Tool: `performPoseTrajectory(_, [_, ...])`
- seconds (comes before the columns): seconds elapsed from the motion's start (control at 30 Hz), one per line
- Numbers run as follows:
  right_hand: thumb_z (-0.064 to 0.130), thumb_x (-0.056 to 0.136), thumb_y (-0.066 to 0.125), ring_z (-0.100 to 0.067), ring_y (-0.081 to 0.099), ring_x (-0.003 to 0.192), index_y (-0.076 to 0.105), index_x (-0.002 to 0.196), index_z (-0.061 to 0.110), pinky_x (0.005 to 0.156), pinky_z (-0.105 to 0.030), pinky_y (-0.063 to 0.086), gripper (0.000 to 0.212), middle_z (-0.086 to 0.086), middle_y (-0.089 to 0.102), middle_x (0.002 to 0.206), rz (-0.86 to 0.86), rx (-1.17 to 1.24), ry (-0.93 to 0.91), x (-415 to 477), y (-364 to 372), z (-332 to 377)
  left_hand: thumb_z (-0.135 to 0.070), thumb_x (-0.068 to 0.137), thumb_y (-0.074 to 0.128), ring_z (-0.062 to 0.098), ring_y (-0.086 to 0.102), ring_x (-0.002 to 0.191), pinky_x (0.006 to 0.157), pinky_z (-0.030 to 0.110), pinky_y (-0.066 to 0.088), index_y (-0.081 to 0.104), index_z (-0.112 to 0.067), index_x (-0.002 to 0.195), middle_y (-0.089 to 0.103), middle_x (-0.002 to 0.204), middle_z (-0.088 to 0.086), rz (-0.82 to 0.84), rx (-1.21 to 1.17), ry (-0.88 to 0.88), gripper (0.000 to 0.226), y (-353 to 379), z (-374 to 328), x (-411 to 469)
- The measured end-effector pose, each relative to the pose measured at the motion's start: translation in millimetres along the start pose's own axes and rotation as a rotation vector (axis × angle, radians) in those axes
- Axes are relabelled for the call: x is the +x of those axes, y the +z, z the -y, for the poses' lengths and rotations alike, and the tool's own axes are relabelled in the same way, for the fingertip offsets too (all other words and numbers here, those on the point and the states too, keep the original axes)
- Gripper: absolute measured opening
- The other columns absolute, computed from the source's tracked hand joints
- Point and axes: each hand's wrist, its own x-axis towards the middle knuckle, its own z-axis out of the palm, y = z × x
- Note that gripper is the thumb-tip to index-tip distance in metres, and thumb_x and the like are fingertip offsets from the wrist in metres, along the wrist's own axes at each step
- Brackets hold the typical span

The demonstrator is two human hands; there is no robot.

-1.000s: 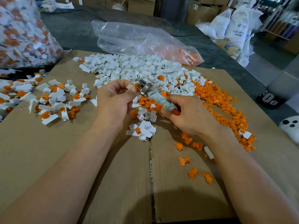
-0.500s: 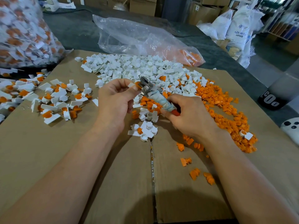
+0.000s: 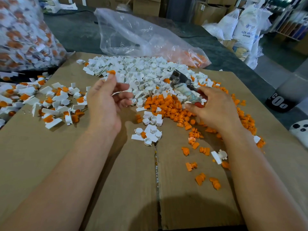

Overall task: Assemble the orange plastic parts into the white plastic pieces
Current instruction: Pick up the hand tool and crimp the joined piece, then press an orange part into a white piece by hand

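My left hand point(image 3: 106, 99) is raised above the cardboard and pinches a white piece with an orange part in it point(image 3: 111, 74) at its fingertips; the piece is blurred. My right hand point(image 3: 216, 110) grips a tape-wrapped tool point(image 3: 184, 86) whose dark metal head points up and left. A gap separates the tool from the left hand. Beyond the hands lies a pile of white pieces point(image 3: 141, 72). A heap of orange parts point(image 3: 166, 106) spreads under and beside the right hand. Joined white-and-orange pieces point(image 3: 55, 101) lie at the left.
All of it rests on a cardboard sheet point(image 3: 66, 164). A clear plastic bag point(image 3: 141, 39) lies behind the piles, and a full bag of joined pieces point(image 3: 21, 34) stands far left. A few loose orange parts point(image 3: 201, 179) lie near my right forearm. White sacks point(image 3: 246, 27) stand back right.
My left hand has pulled away to the left from the tool head, carrying the small piece. The right hand with the tool has shifted slightly right.
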Motion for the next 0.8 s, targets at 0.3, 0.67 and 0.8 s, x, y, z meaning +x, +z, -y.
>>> performPoseTrajectory(0.3, [0.06,0.07,0.063,-0.027,0.048,0.116,0.048,0.129,0.015,0.087,-0.037,0.039,0.075,-0.009,0.053,0.127,0.067,-0.102,0.173,6.6,-0.7,-24.5,-0.021,0.098,0.04,0.006,0.047,0.036,0.038,0.016,0.034,0.05,-0.011,0.097,0.058,0.055,-0.002,-0.407,-0.25,-0.052,0.014,-17.5,-9.1,20.8])
performPoseTrajectory(0.67, [0.062,0.065,0.066,-0.028,0.048,0.116,0.048,0.129,0.015,0.09,-0.04,0.04,0.082,-0.012,0.053,0.127,0.168,-0.122,0.21,10.0,1.4,-32.8,-0.016,0.094,0.047,0.005,0.046,0.037,0.037,0.016,0.034,0.049,-0.013,0.089,0.057,0.051,-0.004,-0.368,-0.033,-0.036,0.006,-18.1,-7.8,24.9])
performPoseTrajectory(0.8, [0.063,0.066,0.065,-0.028,0.048,0.115,0.051,0.126,0.011,0.09,-0.039,0.039,0.08,-0.012,0.053,0.125,0.213,-0.134,0.192,9.3,1.0,-33.1,-0.011,0.084,0.062,0.002,0.053,0.06,0.053,0.008,0.039,0.062,-0.017,0.091,0.058,0.074,-0.009,-0.088,0.851,0.224,0.009,-15.9,10.7,20.7])
